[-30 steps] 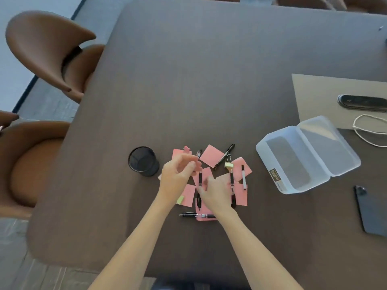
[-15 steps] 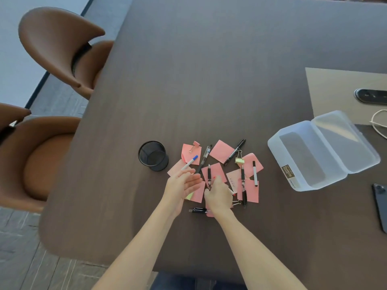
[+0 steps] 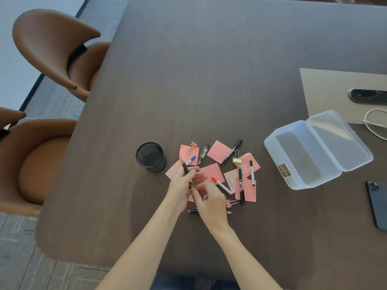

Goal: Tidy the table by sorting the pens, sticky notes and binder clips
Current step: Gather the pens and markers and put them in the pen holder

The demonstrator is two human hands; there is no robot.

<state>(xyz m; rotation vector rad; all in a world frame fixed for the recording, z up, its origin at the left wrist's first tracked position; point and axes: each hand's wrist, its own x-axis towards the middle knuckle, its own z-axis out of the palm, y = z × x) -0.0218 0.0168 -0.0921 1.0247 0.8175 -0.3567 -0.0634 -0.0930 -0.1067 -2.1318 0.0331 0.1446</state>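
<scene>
Pink sticky notes lie scattered on the dark table, mixed with several pens and binder clips. My left hand is shut on a black pen whose tip points up and left, toward the black mesh cup. The curled fingers of my right hand rest against that pen's lower end; whether they grip it is unclear. A red-capped pen lies just beyond the right hand. A blue-capped pen, a yellow binder clip and a pink binder clip lie nearby.
A clear plastic box with its lid open stands at the right. Further right are a dark phone, a beige mat with a black device, and a white cord. Brown chairs line the left edge.
My left hand, open and flat half a second ago, now holds the black pen upright. The right hand shifted slightly, uncovering the red-capped pen. The view moved a little.
</scene>
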